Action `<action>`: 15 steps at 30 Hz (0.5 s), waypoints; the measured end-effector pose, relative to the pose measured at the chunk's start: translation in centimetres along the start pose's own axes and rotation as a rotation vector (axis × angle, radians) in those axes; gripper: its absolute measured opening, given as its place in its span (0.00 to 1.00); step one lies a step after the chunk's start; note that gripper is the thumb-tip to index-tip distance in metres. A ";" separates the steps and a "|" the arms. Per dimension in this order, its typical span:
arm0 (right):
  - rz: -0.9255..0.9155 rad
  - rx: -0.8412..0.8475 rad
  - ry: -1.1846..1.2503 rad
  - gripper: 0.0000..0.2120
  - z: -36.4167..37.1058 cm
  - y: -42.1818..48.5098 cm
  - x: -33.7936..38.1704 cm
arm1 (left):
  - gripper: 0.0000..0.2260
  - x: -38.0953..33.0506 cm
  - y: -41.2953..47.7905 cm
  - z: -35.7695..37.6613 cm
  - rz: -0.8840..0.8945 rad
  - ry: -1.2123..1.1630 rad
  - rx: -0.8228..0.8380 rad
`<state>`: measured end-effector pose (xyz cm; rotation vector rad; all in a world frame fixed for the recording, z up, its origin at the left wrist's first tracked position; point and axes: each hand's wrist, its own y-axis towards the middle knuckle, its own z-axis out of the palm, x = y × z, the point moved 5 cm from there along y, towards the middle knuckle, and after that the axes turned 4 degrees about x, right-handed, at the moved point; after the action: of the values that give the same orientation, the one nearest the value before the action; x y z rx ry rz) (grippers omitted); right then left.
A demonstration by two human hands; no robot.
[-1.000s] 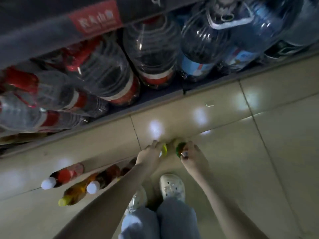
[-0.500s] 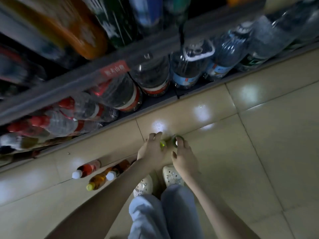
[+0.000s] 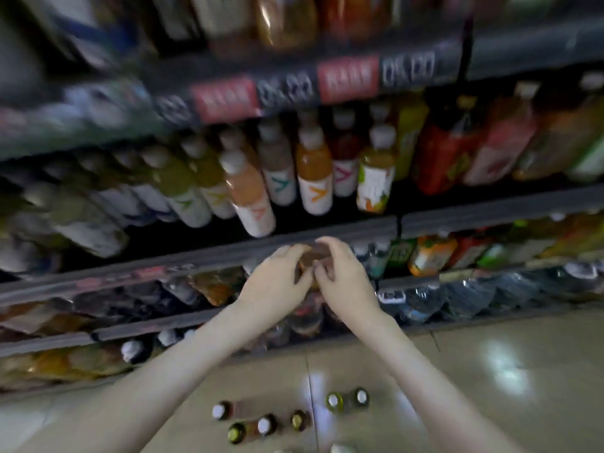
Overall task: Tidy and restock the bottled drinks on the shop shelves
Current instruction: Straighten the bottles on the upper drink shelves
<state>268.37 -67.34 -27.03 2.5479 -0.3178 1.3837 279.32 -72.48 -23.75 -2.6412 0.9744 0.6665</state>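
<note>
Shelving unit (image 3: 490,217): several dark tiers on far side, view blurred. Upper tier edge carries red price tags (image 3: 346,78). Middle tier: row of white-labelled juice bottles (image 3: 313,178) at centre, white caps; red and orange bottles (image 3: 444,158) to right. Lower tiers: packed mixed bottles (image 3: 428,256), detail unreadable. Tiled floor (image 3: 490,371): glossy, beige. Six small bottles (image 3: 264,426) upright on it, near centre, loose cluster.
</note>
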 end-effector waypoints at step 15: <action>-0.391 -0.243 0.010 0.36 -0.4 12.2 31.3 | 0.21 5.5 -8.7 -28.8 -0.025 0.083 -0.741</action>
<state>281.15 -81.44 0.70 2.2505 0.0174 1.1346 298.30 -79.90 -1.00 -3.3232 0.8189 1.0890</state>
